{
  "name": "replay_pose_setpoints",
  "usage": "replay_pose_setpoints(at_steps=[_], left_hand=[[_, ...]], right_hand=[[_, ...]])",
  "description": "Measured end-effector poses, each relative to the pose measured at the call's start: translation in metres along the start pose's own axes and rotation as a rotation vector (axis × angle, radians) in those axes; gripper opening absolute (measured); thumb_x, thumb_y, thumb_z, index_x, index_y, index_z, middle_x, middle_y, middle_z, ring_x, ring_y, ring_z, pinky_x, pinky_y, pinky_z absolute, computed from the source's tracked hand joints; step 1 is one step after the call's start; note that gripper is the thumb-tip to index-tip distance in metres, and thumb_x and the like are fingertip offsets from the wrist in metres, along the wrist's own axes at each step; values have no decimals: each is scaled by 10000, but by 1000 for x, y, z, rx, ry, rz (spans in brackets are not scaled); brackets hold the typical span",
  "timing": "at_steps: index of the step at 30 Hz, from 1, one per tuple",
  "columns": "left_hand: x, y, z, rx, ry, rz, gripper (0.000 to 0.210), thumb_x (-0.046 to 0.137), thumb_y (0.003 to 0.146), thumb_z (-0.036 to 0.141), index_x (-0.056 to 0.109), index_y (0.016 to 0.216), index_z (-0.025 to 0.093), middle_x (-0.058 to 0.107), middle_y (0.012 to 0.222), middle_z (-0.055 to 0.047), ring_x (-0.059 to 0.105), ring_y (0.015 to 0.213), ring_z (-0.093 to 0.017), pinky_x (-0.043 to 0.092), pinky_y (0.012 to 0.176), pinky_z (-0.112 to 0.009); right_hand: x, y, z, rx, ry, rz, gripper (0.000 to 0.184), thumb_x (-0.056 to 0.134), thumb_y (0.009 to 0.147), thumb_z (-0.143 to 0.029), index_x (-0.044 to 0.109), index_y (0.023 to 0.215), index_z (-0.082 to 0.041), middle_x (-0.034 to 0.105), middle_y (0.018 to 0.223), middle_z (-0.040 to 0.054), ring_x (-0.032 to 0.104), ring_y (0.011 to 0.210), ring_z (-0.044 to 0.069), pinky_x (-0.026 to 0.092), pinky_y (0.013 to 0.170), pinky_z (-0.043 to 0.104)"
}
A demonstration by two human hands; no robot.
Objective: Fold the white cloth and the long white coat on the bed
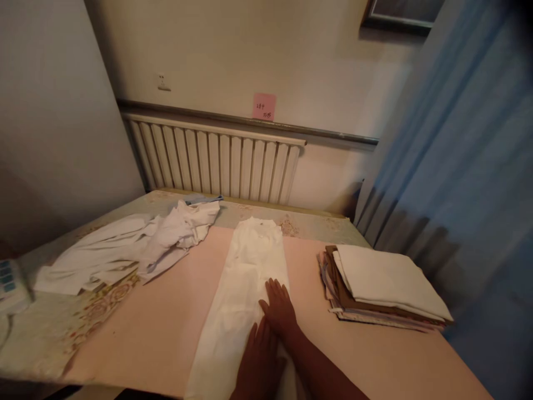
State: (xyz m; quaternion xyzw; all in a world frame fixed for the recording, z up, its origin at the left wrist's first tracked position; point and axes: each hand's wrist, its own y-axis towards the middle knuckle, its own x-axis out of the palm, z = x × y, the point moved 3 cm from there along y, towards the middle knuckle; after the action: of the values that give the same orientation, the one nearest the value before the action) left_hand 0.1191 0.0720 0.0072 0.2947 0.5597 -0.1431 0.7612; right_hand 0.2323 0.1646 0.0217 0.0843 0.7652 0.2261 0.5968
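A white garment point(237, 300), folded into a long narrow strip, lies lengthwise on the pink sheet point(154, 322). Its far end looks like a neckline or waistband; I cannot tell which. My right hand point(281, 311) rests palm down on the garment's right side, fingers stretched forward. Nearer to me, my left hand point(259, 355) also lies flat on the cloth, its fingertips close to the right wrist. Neither hand grips anything. My forearms hide part of the garment's near right edge.
On the right stands a stack of folded clothes point(387, 278), white on top with brown beneath. Crumpled white clothes point(166, 239) lie at the left on the floral tablecloth point(37, 344). A telephone point(12, 286) sits at the left edge. Behind are a radiator point(216, 158) and blue curtain point(449, 139).
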Motion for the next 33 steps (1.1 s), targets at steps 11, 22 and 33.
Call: replay_pose_setpoints(at_steps=[11,22,33], left_hand=[[38,-14,-1,152,35,-30,771,512,826,475,227,1498,227,331,1508,-120,333,1362,-378,322,1064,-577],[57,-15,-2,410,209,245,493,444,924,385,437,1384,207,585,1322,-95,555,1190,-264,444,911,-365],[-13,35,0,237,-254,-256,146,604,825,262,634,945,184,672,930,-33,581,884,-206,469,770,-314]], right_hand=[[-3,19,-1,143,-47,-33,564,377,953,-473,498,1339,-80,422,1443,173,323,1376,294,217,1138,465],[-3,24,-1,142,-85,-110,537,371,957,-458,434,1401,-163,349,1499,119,244,1413,272,176,1146,466],[-2,26,0,138,-150,-163,536,377,957,-447,406,1422,-183,318,1514,97,215,1424,265,178,1150,457]])
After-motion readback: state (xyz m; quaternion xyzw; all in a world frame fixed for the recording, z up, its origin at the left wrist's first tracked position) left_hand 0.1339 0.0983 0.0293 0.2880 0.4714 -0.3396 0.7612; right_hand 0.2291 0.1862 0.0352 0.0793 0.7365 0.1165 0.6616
